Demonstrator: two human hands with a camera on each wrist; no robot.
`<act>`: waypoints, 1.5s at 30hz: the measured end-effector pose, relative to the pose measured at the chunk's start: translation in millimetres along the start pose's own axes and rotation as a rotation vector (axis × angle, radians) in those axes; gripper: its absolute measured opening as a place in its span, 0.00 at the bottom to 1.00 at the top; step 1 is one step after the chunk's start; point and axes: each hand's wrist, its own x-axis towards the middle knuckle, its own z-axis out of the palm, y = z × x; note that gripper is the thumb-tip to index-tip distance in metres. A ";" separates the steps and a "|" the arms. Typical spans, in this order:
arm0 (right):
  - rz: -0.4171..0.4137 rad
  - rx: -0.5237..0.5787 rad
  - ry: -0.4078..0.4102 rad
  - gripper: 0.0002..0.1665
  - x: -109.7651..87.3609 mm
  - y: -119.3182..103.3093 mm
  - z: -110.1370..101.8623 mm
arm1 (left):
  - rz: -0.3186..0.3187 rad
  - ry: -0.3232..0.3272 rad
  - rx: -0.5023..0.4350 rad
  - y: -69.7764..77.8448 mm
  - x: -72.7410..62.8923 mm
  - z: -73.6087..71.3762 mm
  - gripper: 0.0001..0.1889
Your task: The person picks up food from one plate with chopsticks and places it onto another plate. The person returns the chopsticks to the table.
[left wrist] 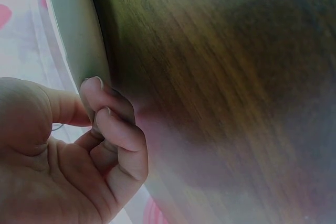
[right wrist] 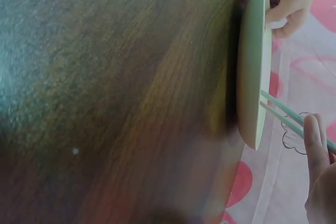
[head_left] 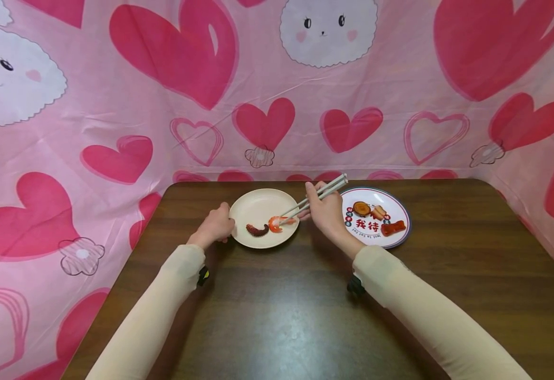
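Note:
My left hand [head_left: 218, 224] pinches the left rim of a cream plate [head_left: 258, 199], thumb above and curled fingers below, as the left wrist view shows. On that plate lie a dark red curled piece [head_left: 257, 230], like an octopus tentacle, and an orange shrimp [head_left: 277, 224]. Over the plate's right side, my right hand [head_left: 326, 211] holds a pair of pale green chopsticks [head_left: 322, 192], their tips at the shrimp. Whether the tips grip the shrimp I cannot tell. In the right wrist view the chopsticks [right wrist: 291, 113] reach over the plate's rim; the food is hidden there.
Right of my right hand stands a white plate [head_left: 397, 201] with a blue rim and red lettering. It bears a round brown slice [head_left: 362, 209], a pale-and-brown piece [head_left: 379, 212] and a reddish-brown piece [head_left: 393, 228]. Pink heart-print cloth [head_left: 391, 84] hangs behind the wooden table [head_left: 277, 316].

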 end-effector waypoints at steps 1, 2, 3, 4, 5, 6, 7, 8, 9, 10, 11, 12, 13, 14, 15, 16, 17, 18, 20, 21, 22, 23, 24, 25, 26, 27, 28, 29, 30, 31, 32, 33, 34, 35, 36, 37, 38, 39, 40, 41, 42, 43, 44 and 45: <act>-0.001 0.003 -0.001 0.27 -0.3 0.3 -0.1 | 0.001 0.000 0.000 0.3 -0.2 -0.2 0.17; -0.001 0.010 -0.003 0.27 -0.7 0.5 -0.3 | 0.001 0.001 0.000 0.6 -0.5 -0.3 0.17; 0.002 0.016 -0.003 0.27 -1.0 0.9 -0.5 | 0.001 0.000 -0.001 0.8 -0.7 -0.4 0.17; 0.006 0.021 -0.003 0.26 -1.2 1.4 -0.7 | 0.000 0.000 0.000 0.9 -0.9 -0.4 0.17; 0.012 0.026 -0.003 0.26 -1.5 1.9 -1.0 | 0.001 -0.002 0.000 0.9 -0.9 -0.4 0.17; 0.020 0.029 -0.005 0.25 -1.7 2.3 -1.3 | 0.001 -0.004 0.001 0.9 -0.9 -0.4 0.18; 0.026 0.035 -0.008 0.24 -2.0 2.6 -1.6 | 0.001 -0.007 0.000 0.9 -0.9 -0.2 0.18; 0.032 0.039 -0.010 0.24 -2.3 2.6 -1.9 | -0.001 -0.008 0.000 0.9 -1.0 -0.2 0.18; 0.039 0.041 -0.014 0.24 -2.5 2.8 -2.2 | -0.002 -0.009 0.000 0.8 -1.0 -0.1 0.18; 0.043 0.042 -0.020 0.23 -2.6 2.9 -2.5 | -0.003 -0.009 -0.001 0.8 -1.1 -0.1 0.18; 0.047 0.045 -0.024 0.23 -3.1 2.4 -2.9 | -0.004 -0.010 -0.003 0.8 -1.2 -0.1 0.18; 0.051 0.048 -0.028 0.23 -3.5 1.8 -3.1 | -0.005 -0.011 -0.004 0.9 -1.3 -0.2 0.18; 0.050 0.048 -0.032 0.24 -3.9 1.4 -3.3 | -0.006 -0.011 -0.006 1.0 -1.5 -0.3 0.18; 0.046 0.048 -0.037 0.25 -4.4 0.7 -3.6 | -0.007 -0.010 -0.007 1.2 -1.6 -0.6 0.18; 0.041 0.046 -0.040 0.26 -4.7 0.3 -3.8 | -0.006 -0.011 -0.007 1.4 -1.8 -0.9 0.19; 0.034 0.043 -0.044 0.26 -5.0 0.0 -3.9 | -0.005 -0.013 -0.007 1.5 -2.1 -1.1 0.19; 0.027 0.038 -0.047 0.27 -5.7 -0.7 -4.0 | -0.002 -0.014 -0.008 1.5 -2.0 -1.1 0.19; 0.019 0.030 -0.051 0.26 -5.9 -1.1 -4.2 | -0.001 -0.014 -0.008 1.5 -2.2 -1.2 0.19; 0.003 0.021 -0.057 0.26 -6.6 -2.1 -4.4 | 0.000 -0.014 -0.010 1.6 -2.3 -1.1 0.19; 0.000 0.018 -0.057 0.25 -6.6 -2.3 -4.5 | 0.001 -0.013 -0.011 1.5 -2.1 -0.8 0.19; -0.003 0.014 -0.059 0.24 -6.9 -2.8 -4.6 | 0.001 -0.012 -0.013 1.4 -1.9 -0.7 0.19; -0.006 0.011 -0.059 0.24 -7.3 -3.4 -4.6 | 0.000 -0.011 -0.014 1.3 -1.6 -0.5 0.19; -0.008 0.009 -0.058 0.24 -7.7 -3.9 -4.8 | 0.001 -0.011 -0.014 1.4 -1.5 -0.5 0.19; -0.010 0.007 -0.058 0.24 -8.3 -4.4 -4.8 | 0.000 -0.010 -0.013 1.4 -1.2 -0.3 0.19; -0.012 0.003 -0.056 0.24 -8.5 -4.4 -5.0 | 0.000 -0.008 -0.012 1.4 -1.1 -0.3 0.19; -0.013 0.000 -0.054 0.25 -8.7 -4.4 -5.4 | 0.002 -0.009 -0.011 1.4 -1.0 -0.3 0.19; -0.016 -0.002 -0.052 0.25 -9.0 -4.4 -5.9 | 0.002 -0.009 -0.010 1.3 -1.2 -0.4 0.19; -0.018 -0.004 -0.049 0.25 -9.2 -4.5 -6.2 | 0.004 -0.009 -0.008 1.3 -1.3 -0.5 0.18; -0.020 -0.006 -0.048 0.26 -9.3 -4.5 -6.6 | 0.004 -0.009 -0.006 1.3 -1.6 -0.6 0.18; -0.022 -0.010 -0.047 0.26 -9.3 -4.2 -7.1 | 0.003 -0.007 -0.005 1.3 -1.9 -0.4 0.18; -0.027 -0.012 -0.047 0.27 -9.2 -3.8 -7.6 | 0.003 -0.006 -0.006 1.4 -2.3 -0.3 0.18; -0.033 -0.011 -0.049 0.27 -9.1 -3.5 -8.0 | 0.004 -0.004 -0.005 1.4 -2.6 -0.3 0.18; -0.037 -0.010 -0.051 0.27 -9.3 -3.5 -8.3 | 0.003 -0.004 -0.005 1.4 -2.6 0.1 0.18; -0.041 -0.011 -0.053 0.27 -9.5 -3.4 -8.6 | 0.003 -0.003 -0.005 1.3 -2.6 0.4 0.18; -0.044 -0.010 -0.055 0.28 -9.7 -3.2 -8.9 | 0.005 -0.003 -0.007 1.4 -2.9 0.5 0.19; -0.046 -0.010 -0.056 0.28 -9.6 -2.7 -9.1 | 0.007 -0.005 -0.008 1.4 -3.1 0.7 0.19; -0.049 -0.010 -0.057 0.28 -9.9 -2.5 -9.2 | 0.007 -0.004 -0.009 1.5 -3.3 0.8 0.19; -0.050 -0.010 -0.056 0.28 -10.0 -2.3 -9.2 | 0.008 -0.005 -0.009 1.3 -3.1 1.2 0.19; -0.049 -0.014 -0.055 0.29 -10.2 -2.2 -9.1 | 0.008 -0.005 -0.010 1.3 -3.3 1.4 0.19; -0.049 -0.017 -0.052 0.29 -10.3 -2.0 -8.9 | 0.007 -0.004 -0.012 1.5 -3.8 1.4 0.19; -0.047 -0.016 -0.051 0.28 -10.4 -1.9 -8.5 | 0.006 -0.003 -0.012 1.6 -4.3 1.5 0.19; -0.045 -0.018 -0.049 0.28 -10.7 -1.8 -8.3 | 0.003 -0.001 -0.012 1.7 -4.5 1.8 0.19; -0.044 -0.016 -0.047 0.27 -11.2 -2.2 -7.9 | 0.002 0.001 -0.012 1.6 -4.4 2.1 0.19; -0.044 -0.017 -0.044 0.27 -11.6 -2.0 -7.7 | 0.003 0.002 -0.012 1.5 -4.3 2.6 0.19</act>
